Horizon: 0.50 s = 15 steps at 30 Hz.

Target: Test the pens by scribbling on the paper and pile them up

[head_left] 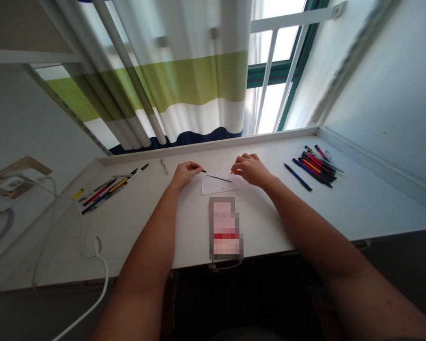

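My left hand (188, 173) is closed, its fingertips pinching a small black piece above the left edge of a white paper slip (213, 188). A thin dark rod (218, 178), like a pen refill, lies over the top of the paper, its left end close to that piece. To the right, my right hand (250, 168) has its thumb and fingers closed on a small yellow piece (232, 173) by the paper's upper right corner. Small dark marks show on the paper. Nearer the front edge lies a blurred-out rectangular object (226, 227).
Several pens (104, 192) lie on the left of the white desk (145, 237), with a clear pen (164, 166) apart. At the right sits a pile of pens (317, 166), a blue pen (298, 177) beside it. A white cable (104, 279) hangs over the left front edge.
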Each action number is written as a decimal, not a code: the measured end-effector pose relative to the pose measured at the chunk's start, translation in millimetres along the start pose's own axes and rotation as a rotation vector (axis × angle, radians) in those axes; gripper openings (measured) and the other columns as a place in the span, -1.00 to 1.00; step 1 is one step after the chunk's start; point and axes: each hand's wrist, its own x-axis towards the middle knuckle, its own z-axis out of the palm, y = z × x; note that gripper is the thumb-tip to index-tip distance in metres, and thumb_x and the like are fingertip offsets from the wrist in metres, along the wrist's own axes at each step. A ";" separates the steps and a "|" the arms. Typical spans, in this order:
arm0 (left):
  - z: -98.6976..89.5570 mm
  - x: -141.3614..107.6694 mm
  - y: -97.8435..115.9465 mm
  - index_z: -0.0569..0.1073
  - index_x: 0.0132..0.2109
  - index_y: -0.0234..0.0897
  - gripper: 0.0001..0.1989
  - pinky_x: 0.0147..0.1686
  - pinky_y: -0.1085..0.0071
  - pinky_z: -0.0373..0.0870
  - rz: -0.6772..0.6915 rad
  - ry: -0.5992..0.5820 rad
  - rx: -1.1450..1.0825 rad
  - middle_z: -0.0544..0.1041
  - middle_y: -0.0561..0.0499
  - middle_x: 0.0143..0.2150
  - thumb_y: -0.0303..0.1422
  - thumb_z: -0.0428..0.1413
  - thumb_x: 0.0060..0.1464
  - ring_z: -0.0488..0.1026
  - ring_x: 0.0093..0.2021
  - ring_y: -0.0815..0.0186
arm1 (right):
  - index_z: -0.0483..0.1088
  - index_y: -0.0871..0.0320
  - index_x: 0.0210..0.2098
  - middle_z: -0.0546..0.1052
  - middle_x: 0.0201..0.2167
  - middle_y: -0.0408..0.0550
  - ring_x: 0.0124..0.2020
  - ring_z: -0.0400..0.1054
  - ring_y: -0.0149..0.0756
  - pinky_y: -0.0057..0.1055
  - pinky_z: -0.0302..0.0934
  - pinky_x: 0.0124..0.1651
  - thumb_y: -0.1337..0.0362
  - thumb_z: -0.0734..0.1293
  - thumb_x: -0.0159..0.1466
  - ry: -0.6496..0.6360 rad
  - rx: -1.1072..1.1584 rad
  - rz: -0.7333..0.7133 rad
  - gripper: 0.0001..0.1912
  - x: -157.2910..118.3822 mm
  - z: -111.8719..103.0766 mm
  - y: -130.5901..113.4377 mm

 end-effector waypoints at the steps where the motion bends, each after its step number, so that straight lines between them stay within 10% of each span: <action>1: -1.7 -2.3 -0.3 0.58 -0.46 -0.25 -0.75 -0.25 0.36 0.35 -0.022 -0.057 0.043 0.58 0.01 -0.47 -0.46 0.51 -0.27 0.48 -0.40 0.29 | 0.66 0.02 -0.13 0.60 -0.06 0.07 0.05 0.33 0.02 0.02 0.02 0.20 0.29 0.33 0.43 0.015 -0.043 -0.022 -0.79 0.6 -0.8 -0.7; 15: -0.8 -0.6 -10.5 0.66 -0.39 -0.18 -0.93 -0.11 0.27 0.38 0.210 -0.089 0.321 0.65 -0.09 -0.33 -0.32 0.39 -0.05 0.48 -0.26 0.14 | 0.63 0.10 0.00 0.58 0.02 0.18 0.10 0.36 0.07 -0.01 0.13 0.16 0.21 0.28 0.44 -0.095 0.105 0.142 -0.70 -1.9 11.9 8.9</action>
